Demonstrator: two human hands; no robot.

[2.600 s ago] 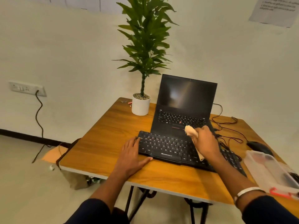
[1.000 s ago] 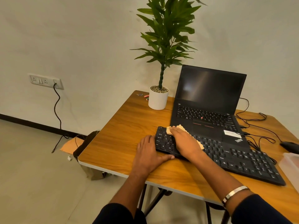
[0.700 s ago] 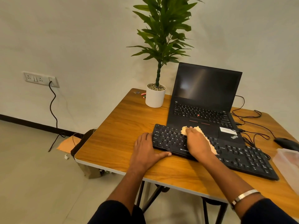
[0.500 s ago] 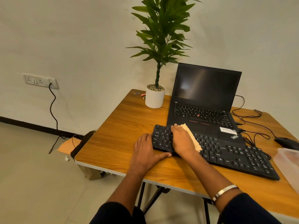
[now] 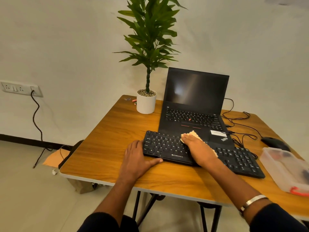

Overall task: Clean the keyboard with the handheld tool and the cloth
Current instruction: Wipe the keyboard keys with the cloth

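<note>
Pressing cloth [image 5: 194,134] on keyboard [image 5: 168,146]; left hand [image 5: 136,160] bracing edge.

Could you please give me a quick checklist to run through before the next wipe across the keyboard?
1. Cloth under the right hand, pressed flat on the keys: ok.
2. Left hand bracing the left end of the keyboard: ok.
3. Right half of the keyboard free of objects for the next stroke: ok.
4. Keyboard's far edge overlaps the laptop palm rest, so it may rock: not ok.
5. Cables beside the keyboard's right end, clear of the wiping path: ok.
6. Dust left between the keys: cannot tell.
</note>
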